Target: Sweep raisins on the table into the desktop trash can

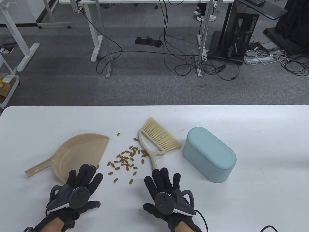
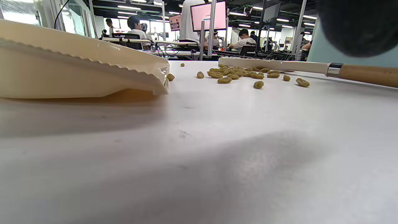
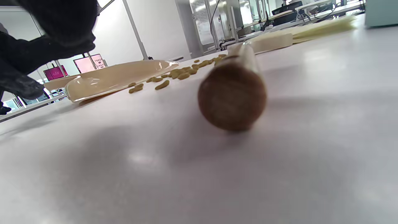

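Nearest the front edge of the white table [image 1: 265,135] I have both gloved hands lying flat, fingers spread, holding nothing. My left hand [image 1: 74,193] sits by the near rim of the beige plastic dustpan [image 1: 79,154], fingertips at or just over that rim; I cannot tell whether they touch it. My right hand [image 1: 166,193] rests just short of the brush's wooden handle end [image 3: 231,96], which the right wrist view shows lying free on the table, nothing around it. So I judge this as the start of the job: no tool taken up, nothing swept. Between the 2 tools, in the middle of the table, the scattered yellow-green raisins [image 1: 125,160] lie loose, a few straying toward my hands and 1 apart toward the far edge. The cream hand brush with pale bristles [image 1: 157,142] lies beyond my right hand, bristles pointing away, some raisins against its frame. Right of it stands the pale blue oval desktop trash can [image 1: 208,154], lid seemingly closed. Next I would close my right hand on the brush handle and my left on the dustpan handle, which points toward the table's left edge, well left of my left hand.
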Demonstrator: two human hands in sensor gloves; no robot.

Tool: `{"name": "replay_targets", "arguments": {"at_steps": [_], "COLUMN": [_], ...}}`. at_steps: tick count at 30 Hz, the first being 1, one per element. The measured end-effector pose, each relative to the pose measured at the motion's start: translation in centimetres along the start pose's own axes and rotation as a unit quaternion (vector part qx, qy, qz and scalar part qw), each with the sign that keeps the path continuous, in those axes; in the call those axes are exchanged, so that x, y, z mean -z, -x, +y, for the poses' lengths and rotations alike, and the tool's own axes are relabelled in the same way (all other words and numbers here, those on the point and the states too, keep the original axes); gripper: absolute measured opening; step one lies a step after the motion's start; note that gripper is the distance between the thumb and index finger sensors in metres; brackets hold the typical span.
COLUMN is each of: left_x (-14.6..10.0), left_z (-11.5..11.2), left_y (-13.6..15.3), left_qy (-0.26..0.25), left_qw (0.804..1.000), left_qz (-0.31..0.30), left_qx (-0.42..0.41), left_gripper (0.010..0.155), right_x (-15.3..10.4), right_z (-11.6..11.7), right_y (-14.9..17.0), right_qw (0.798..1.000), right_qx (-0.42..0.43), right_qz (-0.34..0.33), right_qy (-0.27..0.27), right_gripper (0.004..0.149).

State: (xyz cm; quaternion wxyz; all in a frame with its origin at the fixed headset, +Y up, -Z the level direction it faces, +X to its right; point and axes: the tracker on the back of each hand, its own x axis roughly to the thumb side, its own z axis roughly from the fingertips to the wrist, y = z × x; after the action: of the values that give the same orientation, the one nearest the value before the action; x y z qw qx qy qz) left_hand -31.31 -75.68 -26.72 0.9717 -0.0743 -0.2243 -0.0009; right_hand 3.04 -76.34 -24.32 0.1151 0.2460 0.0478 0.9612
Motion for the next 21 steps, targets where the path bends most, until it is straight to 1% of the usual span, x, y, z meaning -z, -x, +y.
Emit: {"name": "replay_targets", "arguments": {"at_steps": [8,21], "left_x": [-0.05,0.16], "left_z": [0.06,-0.12], "left_y": [0.17,0.41], "left_qy": [0.001,0.010], "left_qw": [1.000,1.000], "left_qz": [0.006,0.009], "left_qx": [-0.006,-0.010], "left_gripper": [0.096,0.095], "right_x": [0.03,0.05], "right_z": [0.08,-0.06], "right_y": [-0.12,0.08], "right_qw": [1.000,1.000], "right_qx": [-0.003,-0.005], "right_qz": [0.000,0.006], "right_qy": [-0.005,0.004], "right_gripper": [0.094,0.094]}}
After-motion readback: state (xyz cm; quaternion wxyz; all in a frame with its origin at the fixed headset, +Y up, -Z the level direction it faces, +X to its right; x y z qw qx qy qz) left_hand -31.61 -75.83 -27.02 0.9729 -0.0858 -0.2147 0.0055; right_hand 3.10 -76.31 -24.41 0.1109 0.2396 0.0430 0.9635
